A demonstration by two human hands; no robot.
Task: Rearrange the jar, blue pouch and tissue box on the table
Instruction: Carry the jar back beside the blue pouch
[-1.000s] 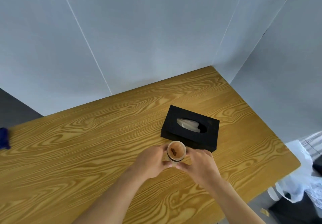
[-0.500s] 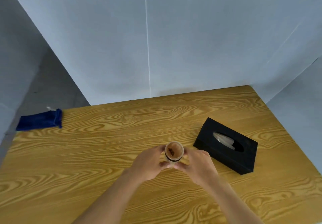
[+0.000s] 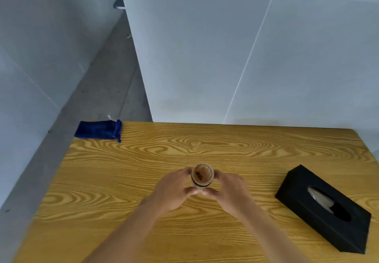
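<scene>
A small jar point(image 3: 202, 175) with a brown wooden lid stands upright near the middle of the wooden table point(image 3: 205, 146). My left hand point(image 3: 174, 189) wraps its left side and my right hand point(image 3: 229, 191) wraps its right side, thumbs meeting in front. A blue pouch point(image 3: 98, 132) lies flat at the table's far left corner, partly over the edge. A black tissue box point(image 3: 324, 209) with a white tissue in its slot sits at the right, set at an angle.
Pale grey wall panels stand right behind the table's far edge. Grey floor shows past the left edge. The tabletop between the jar and the pouch is bare wood.
The jar, held in both hands, has moved left away from the tissue box, and my view has swung left so the pouch has come fully into sight.
</scene>
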